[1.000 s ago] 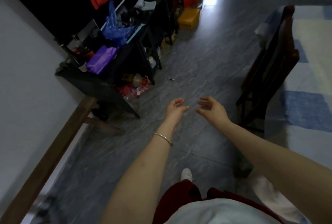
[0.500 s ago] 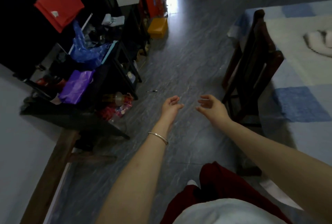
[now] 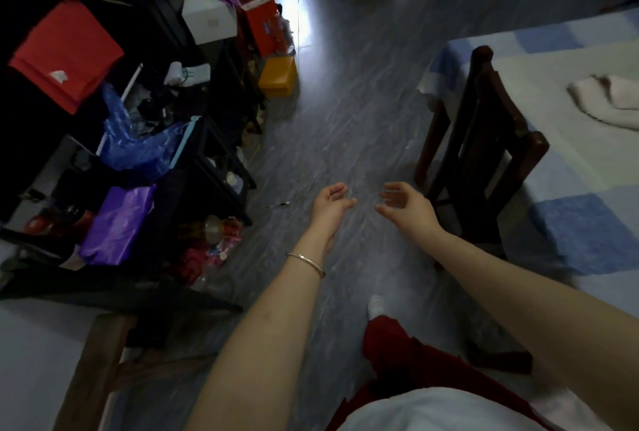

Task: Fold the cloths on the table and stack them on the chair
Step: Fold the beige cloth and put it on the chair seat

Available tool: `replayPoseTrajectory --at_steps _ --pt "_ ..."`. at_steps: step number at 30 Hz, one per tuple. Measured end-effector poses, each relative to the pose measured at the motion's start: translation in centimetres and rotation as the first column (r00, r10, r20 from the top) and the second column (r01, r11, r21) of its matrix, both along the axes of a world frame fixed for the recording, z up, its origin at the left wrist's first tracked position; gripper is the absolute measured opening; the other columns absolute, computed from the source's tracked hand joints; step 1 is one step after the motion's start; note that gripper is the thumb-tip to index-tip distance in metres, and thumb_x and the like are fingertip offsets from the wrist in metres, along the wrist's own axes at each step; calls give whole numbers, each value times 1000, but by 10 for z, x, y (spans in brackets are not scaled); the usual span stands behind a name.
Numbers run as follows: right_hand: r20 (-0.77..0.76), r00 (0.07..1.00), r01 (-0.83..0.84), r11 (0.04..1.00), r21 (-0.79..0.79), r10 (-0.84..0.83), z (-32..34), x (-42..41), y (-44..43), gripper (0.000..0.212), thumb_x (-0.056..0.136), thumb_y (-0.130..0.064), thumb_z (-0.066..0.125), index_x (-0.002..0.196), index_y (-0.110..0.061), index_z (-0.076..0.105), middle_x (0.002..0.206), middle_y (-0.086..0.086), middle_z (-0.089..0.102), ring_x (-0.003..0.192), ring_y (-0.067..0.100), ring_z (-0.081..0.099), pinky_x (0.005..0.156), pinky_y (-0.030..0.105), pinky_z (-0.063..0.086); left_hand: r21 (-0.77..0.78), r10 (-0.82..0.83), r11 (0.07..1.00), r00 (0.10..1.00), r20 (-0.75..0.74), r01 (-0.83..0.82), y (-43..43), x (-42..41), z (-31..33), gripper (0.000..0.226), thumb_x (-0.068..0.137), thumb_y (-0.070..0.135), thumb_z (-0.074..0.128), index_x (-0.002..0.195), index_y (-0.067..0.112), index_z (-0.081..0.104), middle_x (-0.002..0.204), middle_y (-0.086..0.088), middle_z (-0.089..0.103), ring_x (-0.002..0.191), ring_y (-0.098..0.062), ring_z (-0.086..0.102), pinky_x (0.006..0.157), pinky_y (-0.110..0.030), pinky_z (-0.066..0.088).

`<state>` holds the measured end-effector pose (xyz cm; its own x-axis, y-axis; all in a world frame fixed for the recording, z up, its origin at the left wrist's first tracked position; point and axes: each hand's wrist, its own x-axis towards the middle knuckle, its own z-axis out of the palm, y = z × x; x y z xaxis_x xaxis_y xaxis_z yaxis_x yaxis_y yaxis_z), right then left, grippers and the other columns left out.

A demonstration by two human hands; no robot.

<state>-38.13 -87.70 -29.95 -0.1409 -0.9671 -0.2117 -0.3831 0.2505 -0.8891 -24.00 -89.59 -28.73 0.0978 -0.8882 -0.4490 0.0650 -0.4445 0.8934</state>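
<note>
A crumpled whitish cloth (image 3: pixel 608 102) lies on the table (image 3: pixel 567 161), which has a blue and cream checked cover, at the right. A dark wooden chair (image 3: pixel 484 140) stands tucked against the table's left edge, its seat hidden. My left hand (image 3: pixel 330 206) and my right hand (image 3: pixel 406 204) are stretched out over the grey floor, just left of the chair. Both hands are empty, fingers loosely curled and apart. A silver bangle sits on my left wrist.
Cluttered dark shelves (image 3: pixel 193 140) line the left side, with red bags (image 3: pixel 65 54), a blue plastic bag (image 3: pixel 135 147), a purple bag (image 3: pixel 114 223) and a white box (image 3: pixel 207 16). A yellow box (image 3: pixel 278 76) sits on the floor (image 3: pixel 352 92). A wooden beam (image 3: pixel 93 372) is at lower left.
The view has swung to the right, so more of the table and the whitish cloth has come into sight. Both hands stay empty and in much the same pose.
</note>
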Motion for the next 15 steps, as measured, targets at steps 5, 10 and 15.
replayPoseTrajectory --at_steps 5,10,15 --pt "-13 1000 14 1000 5 -14 6 2 -57 47 77 -13 74 120 -10 56 112 5 66 102 17 62 96 29 46 6 -16 1000 1000 2 16 -57 -1 4 48 84 -11 54 130 -5 44 138 -17 48 131 -23 45 95 -24 36" --pt "-6 1000 5 1000 14 -5 6 3 -110 46 76 -13 75 118 -11 57 112 7 67 104 19 64 98 34 48 17 -19 1000 1000 -6 19 -110 -4 8 48 84 -12 54 131 -5 43 139 -18 47 131 -25 44 90 -21 35" --pt "6 1000 20 999 31 -20 3 0 -144 48 75 -14 76 119 -10 56 114 8 67 104 19 64 98 37 48 30 -22 999 1000 -22 23 -144 -9 7 47 85 -12 52 131 -6 42 139 -19 47 132 -26 44 84 -19 39"
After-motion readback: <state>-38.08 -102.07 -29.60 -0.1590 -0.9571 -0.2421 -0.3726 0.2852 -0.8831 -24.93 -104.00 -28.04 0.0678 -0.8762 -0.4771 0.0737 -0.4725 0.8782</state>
